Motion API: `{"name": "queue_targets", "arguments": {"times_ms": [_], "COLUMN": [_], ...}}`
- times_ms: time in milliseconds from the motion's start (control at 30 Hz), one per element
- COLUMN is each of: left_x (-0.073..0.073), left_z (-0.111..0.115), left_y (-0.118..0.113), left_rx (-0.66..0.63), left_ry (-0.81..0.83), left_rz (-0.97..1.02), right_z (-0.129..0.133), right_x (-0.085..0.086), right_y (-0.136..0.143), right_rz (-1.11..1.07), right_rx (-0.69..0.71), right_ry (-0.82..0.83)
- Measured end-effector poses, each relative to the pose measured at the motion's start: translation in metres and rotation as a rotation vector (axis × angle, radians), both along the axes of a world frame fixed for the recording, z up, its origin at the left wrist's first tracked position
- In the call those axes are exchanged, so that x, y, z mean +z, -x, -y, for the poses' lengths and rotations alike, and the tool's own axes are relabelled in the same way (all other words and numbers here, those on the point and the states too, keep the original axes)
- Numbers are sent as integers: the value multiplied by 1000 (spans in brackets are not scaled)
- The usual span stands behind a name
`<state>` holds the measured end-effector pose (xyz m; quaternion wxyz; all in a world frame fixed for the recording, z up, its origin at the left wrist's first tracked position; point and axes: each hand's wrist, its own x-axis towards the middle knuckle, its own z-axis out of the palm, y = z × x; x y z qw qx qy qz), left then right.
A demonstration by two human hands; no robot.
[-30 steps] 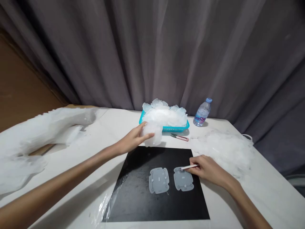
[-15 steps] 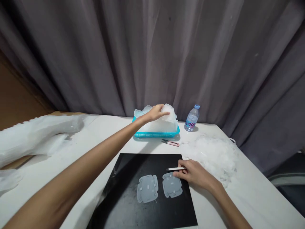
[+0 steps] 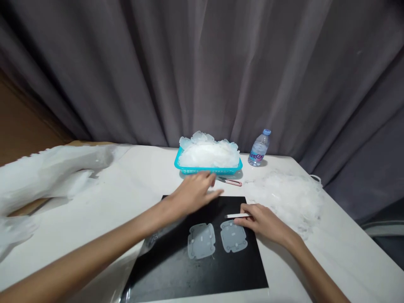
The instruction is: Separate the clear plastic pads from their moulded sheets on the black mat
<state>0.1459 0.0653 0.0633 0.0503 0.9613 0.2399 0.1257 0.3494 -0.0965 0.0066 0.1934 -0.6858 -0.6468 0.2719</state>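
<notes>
My left hand (image 3: 194,192) hovers over the far edge of a black mat (image 3: 176,275), fingers apart and nothing seen in them. In my right hand (image 3: 260,219), a slim white pen-like tool with a dark tip (image 3: 235,216) is pinched, pointing left; its exact kind is not clear. Just below that hand lies a translucent, notched plastic piece (image 3: 232,237) on the mat. A similar piece (image 3: 202,242) lies to its left. Behind my left hand stands a turquoise basket (image 3: 208,170) heaped with translucent white pieces (image 3: 208,153).
Small pink-handled scissors or snips (image 3: 232,182) lie before the basket. A water bottle (image 3: 259,148) stands at the back right. Loose clear plastic scraps (image 3: 287,198) are piled on the right of the white table (image 3: 145,168). White plastic sheeting (image 3: 57,172) covers the left side.
My left hand has come off the heap in the basket and moved down toward me, over the mat. My right hand keeps its hold on the tool. The view has shifted slightly.
</notes>
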Motion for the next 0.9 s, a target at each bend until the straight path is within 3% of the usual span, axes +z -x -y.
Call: {"name": "queue_targets", "arguments": {"times_ms": [133,233,400,533,733,900], "left_x": [-27,-34,-32,-32,-28,-18], "left_z": [38,44,41,40,30,23], "left_y": [60,77,78,80,73,64], "left_rx": [66,50,-64,-106,-158,-128], "left_ry": [255,435,625,747,1219,1519], "left_rz": [-238,-204,-192,-190,52,137], "right_z": [-2,-6,-10,-7,-8,-32], "right_x": [-4,-13,-25,-25,-24,-42], "right_y": [2,3,10,14,10,-6], "right_rz": [-91,-53,151,328,263,231], "right_rx": [-14,-58,-110,-74,-76,-200], "right_ry": [-88,-207,-342,-370,-361,-553]}}
